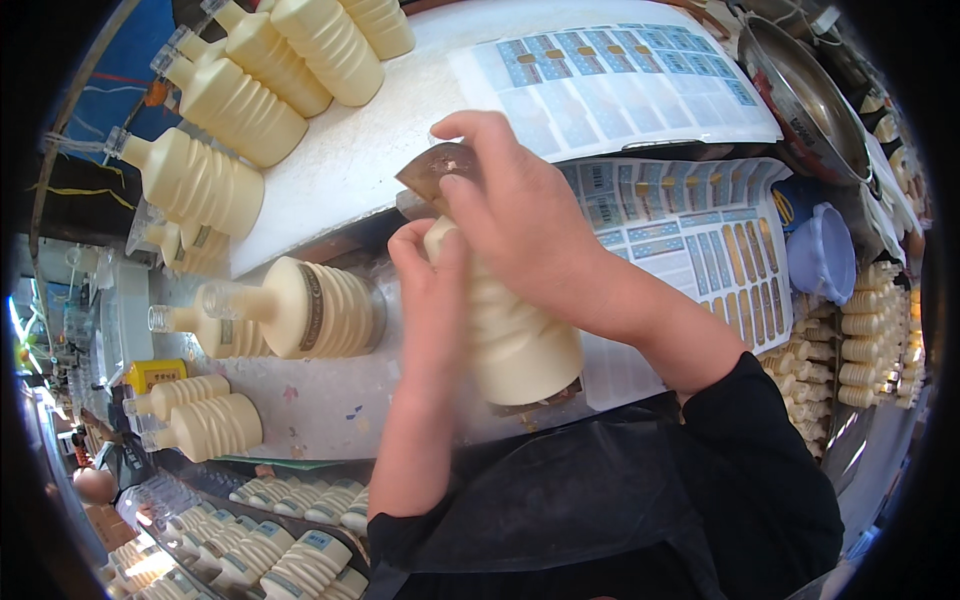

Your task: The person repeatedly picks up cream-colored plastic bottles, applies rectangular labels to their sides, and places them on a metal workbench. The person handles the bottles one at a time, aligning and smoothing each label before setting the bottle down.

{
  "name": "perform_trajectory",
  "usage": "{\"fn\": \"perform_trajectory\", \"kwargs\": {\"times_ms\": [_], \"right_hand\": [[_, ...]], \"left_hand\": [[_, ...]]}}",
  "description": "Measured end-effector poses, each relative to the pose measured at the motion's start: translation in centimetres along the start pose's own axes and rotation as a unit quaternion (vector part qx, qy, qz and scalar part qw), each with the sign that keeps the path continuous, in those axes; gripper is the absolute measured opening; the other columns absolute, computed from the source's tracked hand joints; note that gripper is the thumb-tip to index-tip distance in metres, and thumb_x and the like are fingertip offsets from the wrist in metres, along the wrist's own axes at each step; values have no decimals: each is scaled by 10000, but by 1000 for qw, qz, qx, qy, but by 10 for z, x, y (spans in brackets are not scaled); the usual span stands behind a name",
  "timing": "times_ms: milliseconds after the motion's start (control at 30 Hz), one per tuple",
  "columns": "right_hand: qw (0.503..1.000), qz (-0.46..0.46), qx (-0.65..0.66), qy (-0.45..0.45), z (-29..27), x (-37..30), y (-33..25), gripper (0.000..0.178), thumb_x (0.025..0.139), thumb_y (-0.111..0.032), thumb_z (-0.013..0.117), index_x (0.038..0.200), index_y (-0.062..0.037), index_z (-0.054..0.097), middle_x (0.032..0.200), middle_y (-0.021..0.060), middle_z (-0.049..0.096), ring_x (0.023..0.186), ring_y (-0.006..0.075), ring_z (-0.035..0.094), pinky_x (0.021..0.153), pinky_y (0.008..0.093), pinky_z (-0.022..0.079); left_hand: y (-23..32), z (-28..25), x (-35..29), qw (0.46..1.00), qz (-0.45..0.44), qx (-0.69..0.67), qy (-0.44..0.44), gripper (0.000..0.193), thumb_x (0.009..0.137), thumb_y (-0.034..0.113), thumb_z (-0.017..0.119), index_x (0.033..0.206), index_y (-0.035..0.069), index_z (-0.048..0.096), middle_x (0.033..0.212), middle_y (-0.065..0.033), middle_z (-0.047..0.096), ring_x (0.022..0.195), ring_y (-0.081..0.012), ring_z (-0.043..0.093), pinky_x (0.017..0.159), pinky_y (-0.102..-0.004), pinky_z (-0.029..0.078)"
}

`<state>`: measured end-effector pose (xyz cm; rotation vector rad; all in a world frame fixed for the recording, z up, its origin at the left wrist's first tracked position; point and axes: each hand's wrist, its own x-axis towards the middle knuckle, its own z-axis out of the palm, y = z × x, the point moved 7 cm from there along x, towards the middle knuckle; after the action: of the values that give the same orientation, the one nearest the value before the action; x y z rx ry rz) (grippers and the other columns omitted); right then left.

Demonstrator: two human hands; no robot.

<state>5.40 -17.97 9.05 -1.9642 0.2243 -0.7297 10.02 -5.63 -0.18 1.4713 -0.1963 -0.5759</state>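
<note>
A cream ribbed bottle [525, 350] lies tilted at the middle of the bench, its base toward me. My left hand [430, 270] grips it near the shoulder, thumb and finger closed around the narrow end. Above that, my right hand [510, 190] pinches a flat, dark brown piece [438, 168] with a curved edge, and the palm rests over the bottle's upper side. The bottle's neck is mostly hidden behind my hands. To the left stands a cream bottle with a dark label band [318, 310] and a clear threaded neck.
Label sheets [690, 240] lie right of my hands, and another sheet [610, 70] is on the white raised board [300, 190]. Several cream bottles [240, 110] stand at the far left. A lilac bucket [822, 255] and a metal basin [805, 90] are at the right.
</note>
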Motion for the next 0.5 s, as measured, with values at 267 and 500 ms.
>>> {"fn": "perform_trajectory", "kwargs": {"times_ms": [267, 500], "right_hand": [[996, 32, -41, 76, -35, -14, 59, 329, 991, -128, 538, 1306, -40, 497, 1189, 235, 651, 1092, 429, 639, 939, 465, 499], [995, 11, -48, 92, -40, -11, 46, 336, 988, -97, 523, 1311, -22, 472, 1232, 258, 615, 1138, 446, 605, 949, 470, 492]], "left_hand": [[-13, -6, 0, 988, -9, -152, -29, 274, 1065, 212, 550, 1280, 63, 469, 1216, -77, 574, 1069, -141, 575, 944, -313, 505], [-17, -7, 0, 973, -12, -229, -17, 226, 1080, 226, 529, 1249, 77, 512, 1173, -70, 621, 1066, -153, 619, 935, -335, 539]]}}
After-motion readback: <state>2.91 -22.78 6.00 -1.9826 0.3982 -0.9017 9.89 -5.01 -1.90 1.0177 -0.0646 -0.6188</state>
